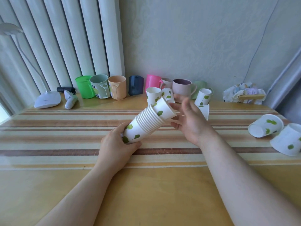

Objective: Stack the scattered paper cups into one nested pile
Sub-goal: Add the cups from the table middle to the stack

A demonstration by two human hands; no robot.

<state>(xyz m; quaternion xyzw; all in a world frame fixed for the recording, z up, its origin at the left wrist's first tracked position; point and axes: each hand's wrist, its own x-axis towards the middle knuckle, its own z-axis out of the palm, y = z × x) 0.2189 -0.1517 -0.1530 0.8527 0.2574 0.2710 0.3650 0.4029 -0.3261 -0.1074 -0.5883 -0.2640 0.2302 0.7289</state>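
My left hand [117,144] grips the base of a tilted nested stack of white paper cups with green leaves [146,123], rims pointing up and right. The top cup [163,110] sits crooked in the stack's mouth. My right hand [190,121] is beside it with fingers spread; the fingertips touch the cup and the blurred thumb is lifted off. Loose cups: one upright [153,95], one tilted against it [168,95], one upright [204,96], one on its side behind my right hand [205,110], and two on their sides at the right edge [265,128] [288,141].
Along the back wall stand several plastic mugs, green [84,87] through pink [152,82], and a ceramic mug [182,87]. A white desk lamp [47,100] sits at the back left, a crumpled bag [241,93] at the back right. The striped table [65,136] continues into bare wood in front.
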